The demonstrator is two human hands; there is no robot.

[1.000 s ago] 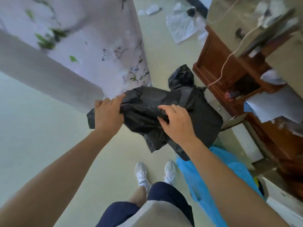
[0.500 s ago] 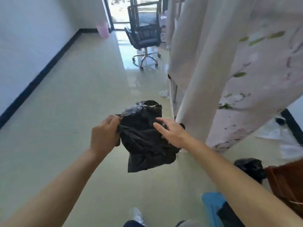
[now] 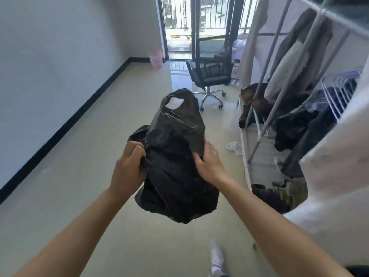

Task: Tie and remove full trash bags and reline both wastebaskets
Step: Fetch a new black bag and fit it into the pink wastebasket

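A crumpled black trash bag (image 3: 175,156) hangs in front of me at chest height, one handle loop sticking up at its top. My left hand (image 3: 128,166) is closed on the bag's left edge. My right hand (image 3: 208,160) grips its right side with the fingers pressed into the plastic. The bag looks limp and empty. Far off, a pink wastebasket (image 3: 155,59) stands against the left wall near the balcony door.
A black office chair (image 3: 209,76) on castors stands ahead by the balcony door. To the right, a metal clothes rack (image 3: 279,86) holds garments under a white cover, with dark clothes piled on its base. A crumpled paper (image 3: 233,146) lies on the tiled floor.
The view has swung from the desk and blue bin towards the corridor and balcony door. The bag has opened out, and a handle loop now stands up; both hands keep hold.
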